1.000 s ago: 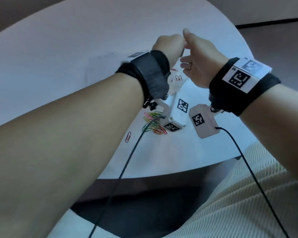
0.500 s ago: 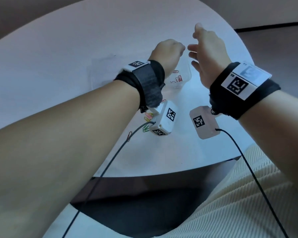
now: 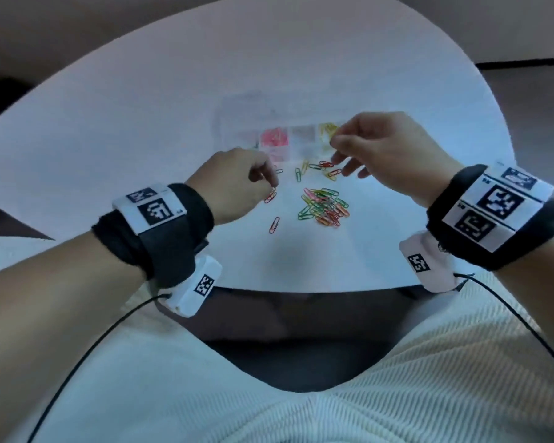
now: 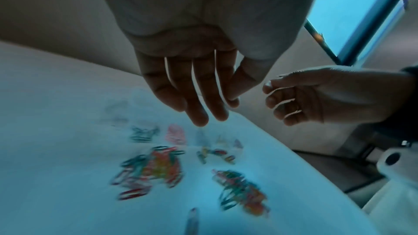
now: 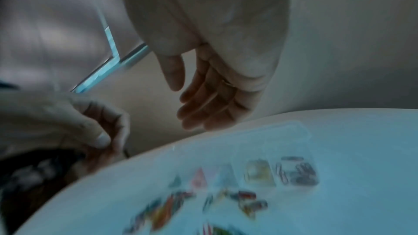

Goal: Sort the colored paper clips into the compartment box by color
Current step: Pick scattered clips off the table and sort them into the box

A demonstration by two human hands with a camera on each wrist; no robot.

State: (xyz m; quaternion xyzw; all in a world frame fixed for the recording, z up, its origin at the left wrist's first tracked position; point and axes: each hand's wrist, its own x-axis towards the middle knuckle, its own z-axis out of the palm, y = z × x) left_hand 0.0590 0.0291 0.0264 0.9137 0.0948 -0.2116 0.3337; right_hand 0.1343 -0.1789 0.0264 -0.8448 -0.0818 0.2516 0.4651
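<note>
Both hands have come down. A second ago they were bunched together, raised well above the table; now they sit low and apart, each over its own patch of loose clips.

My left hand has its fingers hanging down, close together and fairly straight. The left wrist view shows nothing between them. Just under their tips lies a red clip, and I cannot tell whether they are touching it yet. Another red one lies nearer me, behind the fingertips.

My right hand is loosely spread, thumb apart from the fingers in its own wrist view, with nothing held that I can make out. Its lower fingertips hover over a small scatter of clips. The main pile sits between the two hands, on my side of the fingers.

The compartment box lies just beyond both sets of fingertips, with pink and yellow already showing in separate cells (the blur hides the rest).

I judge a fresh pick is starting, likely the red clip on the left, with most of the pile unsorted.
</note>
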